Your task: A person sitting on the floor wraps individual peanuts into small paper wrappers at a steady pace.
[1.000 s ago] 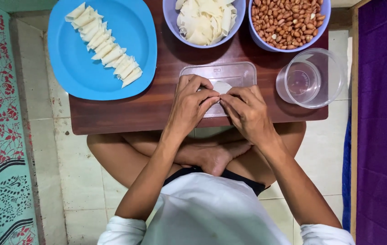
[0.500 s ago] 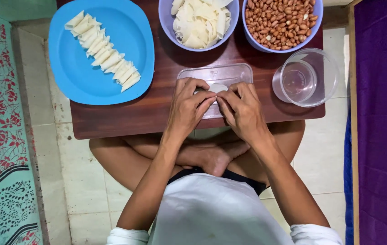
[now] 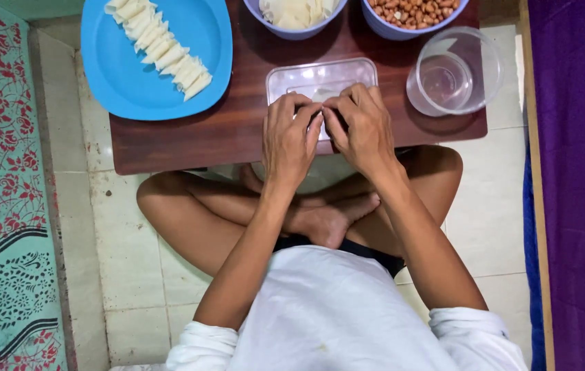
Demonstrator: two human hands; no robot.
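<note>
- Fingers (image 3: 314,124) of both hands are curling in tight against each other, fingertips meeting over a small pale wrapper piece (image 3: 325,94) that is mostly hidden beneath them.
- Left hand (image 3: 291,141) is pinching at the near edge of that pale piece, thumb and forefinger closing on it; how much of it the hand is gripping I cannot tell.
- Right hand (image 3: 363,130) is pressing in from the other side, knuckles raised, fingertips touching those of the left hand.
- Both hands are working over a shallow clear rectangular plastic tray (image 3: 292,79), which is lying flat on the low dark brown wooden table (image 3: 189,141), near its front edge.
- Judging by the pinch, the step in hand appears to be folding or rolling the wrapper shut; the next move is likely calling for a firm, even press along the seam without tearing the thin sheet.
- Just right of the tray, a round clear plastic container (image 3: 454,72) is standing upright.
- Farther left, a blue rounded plastic plate (image 3: 121,86) is carrying a row of pale rolled pieces (image 3: 162,48), overlapping one another.
- At the far edge, a lilac bowl of pale wrappers (image 3: 294,15) is sitting beside a lilac bowl of brown peanuts (image 3: 413,12).
</note>
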